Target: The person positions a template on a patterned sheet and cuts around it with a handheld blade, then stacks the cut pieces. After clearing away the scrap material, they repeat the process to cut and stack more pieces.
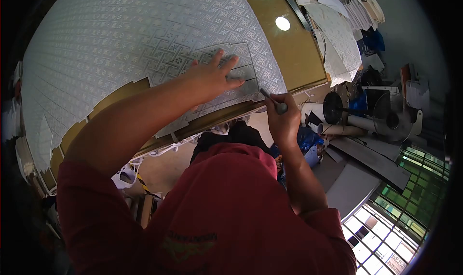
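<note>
Silvery patterned fabric (120, 38) with a woven geometric motif covers much of the table. A see-through template (248, 84) with dark outlines lies on it near the table's front edge. My left hand (210, 77) presses flat on this template, fingers spread. In my right hand (284, 118) is a dark pen-like tool (266, 94), its tip against the template's right edge near the lower corner. Whether that tip is a pen point or a blade I cannot make out.
The brown table (294, 50) shows at right, with a metal ruler (295, 7) and pale patterned pieces (337, 53) at its far side. A fan (390, 113), rolls and boards stand on the floor to the right. Fabric hangs near the table's front edge.
</note>
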The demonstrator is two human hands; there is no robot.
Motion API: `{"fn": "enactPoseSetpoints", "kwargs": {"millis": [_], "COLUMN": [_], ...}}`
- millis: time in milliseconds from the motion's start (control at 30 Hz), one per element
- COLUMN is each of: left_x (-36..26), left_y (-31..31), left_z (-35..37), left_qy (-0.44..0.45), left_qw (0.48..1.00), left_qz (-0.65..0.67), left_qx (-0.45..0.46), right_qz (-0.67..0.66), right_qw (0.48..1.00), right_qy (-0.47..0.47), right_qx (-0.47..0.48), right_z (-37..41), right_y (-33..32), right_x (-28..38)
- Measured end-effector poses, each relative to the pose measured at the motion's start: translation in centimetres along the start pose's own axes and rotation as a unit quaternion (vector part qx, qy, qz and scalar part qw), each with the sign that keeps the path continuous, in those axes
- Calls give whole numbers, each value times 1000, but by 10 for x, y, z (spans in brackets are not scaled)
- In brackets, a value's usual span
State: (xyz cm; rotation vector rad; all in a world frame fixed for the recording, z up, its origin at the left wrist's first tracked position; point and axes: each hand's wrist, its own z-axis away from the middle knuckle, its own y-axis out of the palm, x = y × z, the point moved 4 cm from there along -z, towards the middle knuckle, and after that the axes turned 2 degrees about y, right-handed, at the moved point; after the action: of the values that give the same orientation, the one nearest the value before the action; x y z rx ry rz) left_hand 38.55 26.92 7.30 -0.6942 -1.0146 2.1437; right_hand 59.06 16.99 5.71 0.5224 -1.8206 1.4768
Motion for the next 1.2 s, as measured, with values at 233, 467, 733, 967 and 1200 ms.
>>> {"fn": "enactPoseSetpoints", "kwargs": {"millis": [233, 467, 733, 967, 1200], "left_x": [1, 0, 2, 1, 0], "left_y": [7, 5, 9, 6, 4], "left_z": [-5, -3, -2, -1, -8], "left_qy": [-4, -1, -8, -8, -24], "left_qw": [999, 1000, 999, 999, 999], "left_qz": [-27, -9, -6, 6, 18], "left_qx": [-16, -22, -47, -39, -34], "right_qz": [-81, -86, -112, -218, -116], "right_qw": [994, 984, 987, 958, 878], "right_qy": [-53, -118, -98, -92, -132], "right_qx": [-54, -100, -58, 162, 446], "right_z": [-39, -94, -103, -152, -229], "right_y": [39, 74, 76, 59, 47], "right_x": [-10, 5, -8, -25, 8]}}
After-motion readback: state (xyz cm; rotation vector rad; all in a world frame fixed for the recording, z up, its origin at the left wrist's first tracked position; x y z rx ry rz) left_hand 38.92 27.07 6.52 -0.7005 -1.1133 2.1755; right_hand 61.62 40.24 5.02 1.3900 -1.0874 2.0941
